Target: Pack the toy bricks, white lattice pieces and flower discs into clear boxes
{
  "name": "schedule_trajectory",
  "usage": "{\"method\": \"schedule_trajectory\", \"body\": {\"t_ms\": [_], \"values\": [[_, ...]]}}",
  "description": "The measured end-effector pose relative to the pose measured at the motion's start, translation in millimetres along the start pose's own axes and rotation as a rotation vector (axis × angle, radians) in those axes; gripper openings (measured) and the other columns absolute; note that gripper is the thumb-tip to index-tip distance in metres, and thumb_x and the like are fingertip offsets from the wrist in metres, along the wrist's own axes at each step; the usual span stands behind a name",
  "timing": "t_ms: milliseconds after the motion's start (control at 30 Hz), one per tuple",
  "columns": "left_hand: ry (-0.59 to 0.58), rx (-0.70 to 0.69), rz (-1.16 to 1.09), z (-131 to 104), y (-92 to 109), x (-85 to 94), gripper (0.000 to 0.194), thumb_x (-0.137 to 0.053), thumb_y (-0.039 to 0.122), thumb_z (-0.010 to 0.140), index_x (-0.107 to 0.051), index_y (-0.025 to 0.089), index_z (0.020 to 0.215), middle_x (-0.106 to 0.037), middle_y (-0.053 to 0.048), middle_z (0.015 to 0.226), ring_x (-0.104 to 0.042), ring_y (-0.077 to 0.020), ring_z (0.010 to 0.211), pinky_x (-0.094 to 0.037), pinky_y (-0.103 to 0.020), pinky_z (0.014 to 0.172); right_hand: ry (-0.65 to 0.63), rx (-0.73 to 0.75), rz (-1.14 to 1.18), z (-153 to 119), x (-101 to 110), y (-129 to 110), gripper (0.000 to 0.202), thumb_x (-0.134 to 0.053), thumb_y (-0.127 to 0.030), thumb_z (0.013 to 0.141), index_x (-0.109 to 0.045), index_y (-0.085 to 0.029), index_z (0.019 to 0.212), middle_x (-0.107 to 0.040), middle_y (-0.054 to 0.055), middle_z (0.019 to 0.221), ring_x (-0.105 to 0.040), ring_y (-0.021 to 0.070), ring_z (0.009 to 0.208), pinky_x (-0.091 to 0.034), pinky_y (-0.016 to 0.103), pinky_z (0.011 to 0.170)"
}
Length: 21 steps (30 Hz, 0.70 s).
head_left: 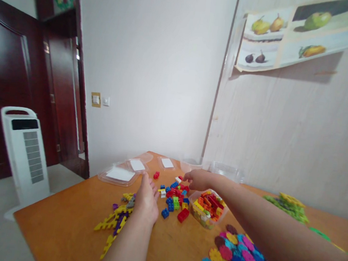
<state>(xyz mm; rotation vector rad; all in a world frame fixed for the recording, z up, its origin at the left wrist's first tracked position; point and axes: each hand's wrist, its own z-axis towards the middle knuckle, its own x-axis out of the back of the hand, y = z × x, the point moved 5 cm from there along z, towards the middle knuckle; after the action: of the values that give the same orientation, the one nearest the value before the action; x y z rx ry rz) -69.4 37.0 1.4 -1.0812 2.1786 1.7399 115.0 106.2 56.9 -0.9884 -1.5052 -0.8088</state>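
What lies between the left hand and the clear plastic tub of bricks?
In the head view, a loose spread of red, blue, green and white plastic bricks lies there.

white fan (28, 157) near dark door (7, 69); fruit pictures (293, 39) on wall (285, 125)

Can count one left hand (148, 200), one right hand (198, 179), one block-filled tub (198, 218), three white cards (120, 174), two wall plates (96, 99), four fruit pictures (316, 22). Cannot tally the heaped loose blocks (176, 203).

Looks like a home: shows wooden door (7, 69) and tower fan (32, 153) left of table (178, 241), fruit pictures (316, 21) on wall (285, 125) above table, toy bricks (175, 202) spread on table.
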Motion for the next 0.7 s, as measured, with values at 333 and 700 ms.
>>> {"method": "schedule_trajectory", "body": {"t_ms": [333,700], "values": [[0.002,-0.008,0.009,1.9,-1.1,0.5,0.077,-0.039,0.069,0.090,-0.046,0.014,0.145,-0.040,-0.018,0.155,-0.039,-0.0262,0.143,-0.036,-0.036,0.114,-0.063,0.007,-0.062,24.4,-16.2,-10.9,0.043,-0.068,-0.022,0.071,-0.075,-0.023,0.113,-0.075,0.008,0.107,-0.069,0.0262,0.097,-0.048,0.029,0.076],[0.000,-0.002,0.000,-1.3,0.5,-0.5,0.079,-0.038,0.067,0.091,-0.042,0.011,0.147,-0.038,-0.019,0.156,-0.037,-0.0265,0.144,-0.033,-0.036,0.116,-0.062,0.027,-0.041,24.1,-15.8,-10.1,0.026,-0.059,-0.023,0.081,-0.077,-0.018,0.099,-0.077,0.009,0.099,-0.069,0.0219,0.086,-0.046,0.026,0.070]]}}
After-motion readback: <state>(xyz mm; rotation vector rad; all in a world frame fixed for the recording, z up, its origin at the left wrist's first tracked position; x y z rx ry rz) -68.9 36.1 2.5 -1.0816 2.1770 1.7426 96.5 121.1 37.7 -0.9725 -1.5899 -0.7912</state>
